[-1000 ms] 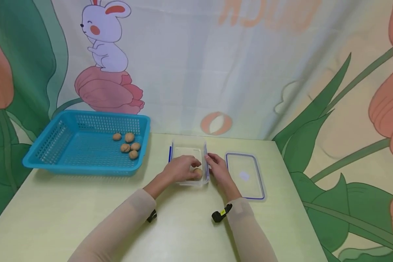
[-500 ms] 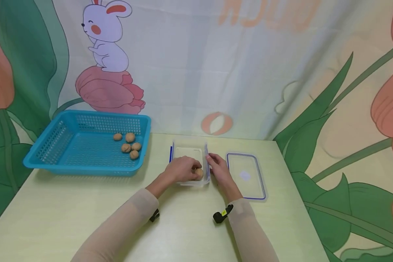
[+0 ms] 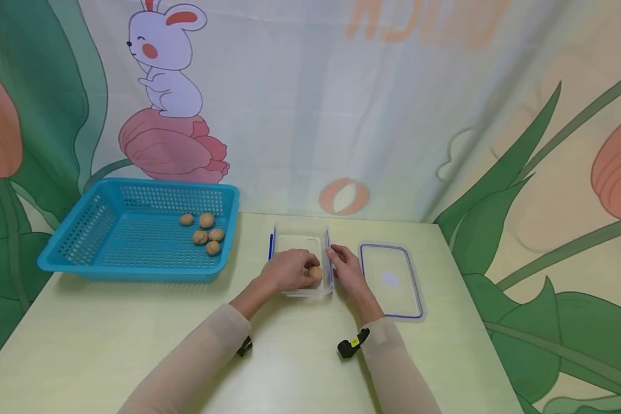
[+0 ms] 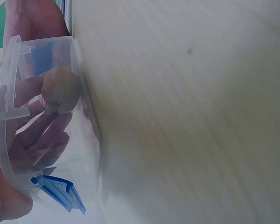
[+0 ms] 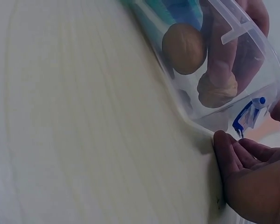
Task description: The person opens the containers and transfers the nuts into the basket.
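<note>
A clear plastic food container (image 3: pixel 300 292) stands uncovered on the table, with blue side clips. My left hand (image 3: pixel 288 270) reaches down inside it and holds a walnut (image 5: pixel 218 91) at the fingertips, low near the container floor. Another walnut (image 5: pixel 184 48) lies beside that one in the right wrist view. From the left wrist view, a walnut (image 4: pixel 60 89) shows through the wall with curled fingers behind it. My right hand (image 3: pixel 348 269) grips the container's right side, thumb at the upper rim and the other fingers outside, low by the base.
To the left, a blue plastic basket (image 3: pixel 134 273) holds several walnuts (image 3: pixel 207 220) at its right end. The container's clear lid (image 3: pixel 393 261), edged with a blue seal, lies flat on the table (image 3: pixel 290 356) at right. A printed curtain (image 3: pixel 383 115) hangs behind.
Inside the container, my left hand and the walnut have shifted only slightly. The right hand stays at the container's side.
</note>
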`<state>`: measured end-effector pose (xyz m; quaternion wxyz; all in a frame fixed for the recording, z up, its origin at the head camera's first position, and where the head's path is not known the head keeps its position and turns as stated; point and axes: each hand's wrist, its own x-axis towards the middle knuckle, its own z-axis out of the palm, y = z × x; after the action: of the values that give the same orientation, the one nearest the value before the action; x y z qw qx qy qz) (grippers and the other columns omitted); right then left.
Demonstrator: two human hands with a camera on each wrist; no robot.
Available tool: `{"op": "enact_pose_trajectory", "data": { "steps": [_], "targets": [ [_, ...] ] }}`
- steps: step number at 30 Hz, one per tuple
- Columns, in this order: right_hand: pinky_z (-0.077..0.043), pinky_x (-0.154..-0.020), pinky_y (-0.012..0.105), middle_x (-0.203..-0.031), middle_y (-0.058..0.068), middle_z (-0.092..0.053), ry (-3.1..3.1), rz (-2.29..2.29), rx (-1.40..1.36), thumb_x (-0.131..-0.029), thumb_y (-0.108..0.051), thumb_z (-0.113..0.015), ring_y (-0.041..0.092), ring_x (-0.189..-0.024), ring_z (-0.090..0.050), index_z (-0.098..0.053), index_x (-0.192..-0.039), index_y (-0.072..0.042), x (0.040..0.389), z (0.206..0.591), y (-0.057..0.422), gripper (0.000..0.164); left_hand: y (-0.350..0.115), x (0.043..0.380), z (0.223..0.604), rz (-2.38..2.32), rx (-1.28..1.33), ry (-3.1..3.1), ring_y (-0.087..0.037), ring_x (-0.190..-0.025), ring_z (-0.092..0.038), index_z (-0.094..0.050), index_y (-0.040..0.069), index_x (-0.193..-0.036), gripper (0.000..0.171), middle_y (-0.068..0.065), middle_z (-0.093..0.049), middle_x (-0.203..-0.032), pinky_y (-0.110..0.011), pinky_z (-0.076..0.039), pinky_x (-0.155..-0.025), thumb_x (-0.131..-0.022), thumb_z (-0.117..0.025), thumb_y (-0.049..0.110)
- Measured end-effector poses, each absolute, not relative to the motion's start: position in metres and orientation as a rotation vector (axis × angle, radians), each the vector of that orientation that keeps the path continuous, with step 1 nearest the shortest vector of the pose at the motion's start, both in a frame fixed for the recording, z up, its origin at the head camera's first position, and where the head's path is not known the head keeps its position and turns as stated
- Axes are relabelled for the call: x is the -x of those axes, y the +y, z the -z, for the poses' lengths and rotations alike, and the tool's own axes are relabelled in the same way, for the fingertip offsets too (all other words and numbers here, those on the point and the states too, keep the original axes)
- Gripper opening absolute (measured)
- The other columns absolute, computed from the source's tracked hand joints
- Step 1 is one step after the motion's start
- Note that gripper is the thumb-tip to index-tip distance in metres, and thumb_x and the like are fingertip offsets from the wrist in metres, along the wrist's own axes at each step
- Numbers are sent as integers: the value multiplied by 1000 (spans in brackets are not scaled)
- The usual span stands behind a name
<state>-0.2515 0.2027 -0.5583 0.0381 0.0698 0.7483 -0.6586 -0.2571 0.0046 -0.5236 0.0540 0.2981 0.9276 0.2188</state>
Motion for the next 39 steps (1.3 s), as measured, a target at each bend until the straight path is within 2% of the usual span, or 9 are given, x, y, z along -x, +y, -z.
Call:
{"op": "enact_pose_trajectory", "data": {
  "steps": [11,25,32,39],
  "targets": [
    [-48,-112,53,-149,21,-58,2304,2012,-211,-109,-37,-60,31,-137,-54,-55,-148,-2,250,558,208,53,9,255,524,-765,-917,2823,-14,-107,-69,-78,19,-121,32,6,-75,-115,-37,-58,-90,-92,-81,31],
    [-47,-114,52,-150,19,-57,2271,2022,-193,-109,-40,-62,30,-138,-53,-55,-148,-2,255,557,201,55,1,254,516,-812,-874,2842,-16,-103,-68,-76,12,-120,31,1,-73,-112,-36,-57,-93,-92,-84,23],
    [-48,-113,51,-150,19,-57,2264,2023,-220,-108,-41,-62,30,-137,-53,-54,-148,-2,250,561,203,57,2,254,519,-883,-926,2758,-21,-107,-70,-75,10,-121,33,-1,-74,-113,-39,-57,-94,-92,-85,22],
    [-47,-114,53,-151,19,-56,2269,2031,-189,-109,-41,-61,31,-140,-52,-54,-149,-2,249,559,204,56,-3,259,512,-929,-997,2717,-19,-107,-68,-74,6,-123,33,-4,-74,-114,-37,-56,-97,-93,-83,18]
  ]
}}
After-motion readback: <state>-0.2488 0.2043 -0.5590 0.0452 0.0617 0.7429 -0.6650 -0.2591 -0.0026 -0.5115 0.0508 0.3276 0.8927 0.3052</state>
